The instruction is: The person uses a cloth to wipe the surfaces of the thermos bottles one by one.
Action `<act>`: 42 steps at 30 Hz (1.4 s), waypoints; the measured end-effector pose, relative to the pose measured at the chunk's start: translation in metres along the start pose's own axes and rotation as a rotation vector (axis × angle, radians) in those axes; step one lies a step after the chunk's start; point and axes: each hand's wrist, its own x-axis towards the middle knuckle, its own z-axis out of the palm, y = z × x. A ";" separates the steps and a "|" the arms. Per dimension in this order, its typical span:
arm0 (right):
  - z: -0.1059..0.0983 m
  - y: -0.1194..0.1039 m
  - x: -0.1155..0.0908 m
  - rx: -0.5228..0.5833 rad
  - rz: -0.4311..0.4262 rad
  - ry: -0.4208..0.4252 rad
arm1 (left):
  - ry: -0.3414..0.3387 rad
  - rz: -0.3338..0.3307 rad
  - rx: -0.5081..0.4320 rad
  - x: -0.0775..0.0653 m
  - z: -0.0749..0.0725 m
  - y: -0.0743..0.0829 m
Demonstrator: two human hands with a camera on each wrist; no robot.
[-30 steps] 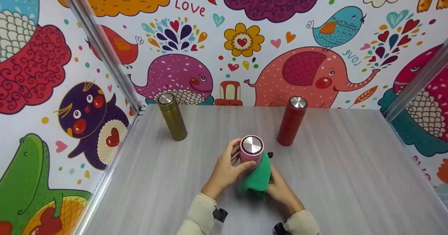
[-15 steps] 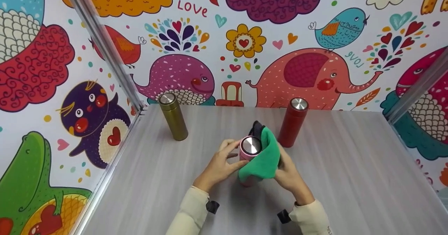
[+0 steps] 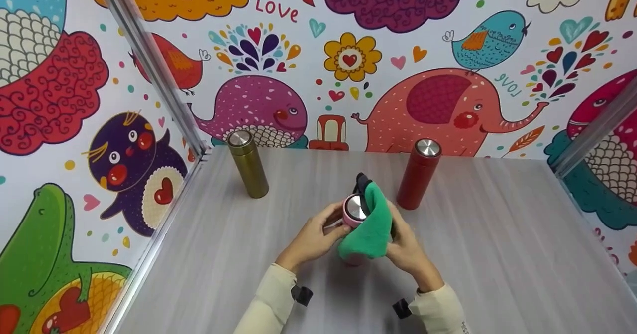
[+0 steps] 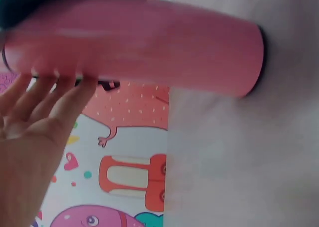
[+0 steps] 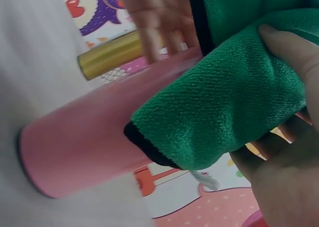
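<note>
A pink thermos flask with a shiny metal-topped lid stands between both hands. My left hand grips it near the top, thumb in front and fingers at the far side. In my right hand is a green towel with a black edge, held against the flask's right side. The right wrist view shows the thumb on top of the plush cloth, which drapes over the upper part of the pink body. In the left wrist view, the flask's base is close over the tabletop.
An olive-gold flask stands upright at the back left of the grey wood-grain table. Just beyond my right hand stands a red flask. Cartoon-printed walls enclose the back and sides.
My right hand has brought the towel up from low on the flask to its upper right side, then slightly left. The left hand keeps its grip near the top.
</note>
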 end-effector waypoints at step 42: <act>-0.005 -0.001 -0.001 -0.038 0.045 0.056 | 0.089 0.021 0.063 -0.001 0.005 -0.018</act>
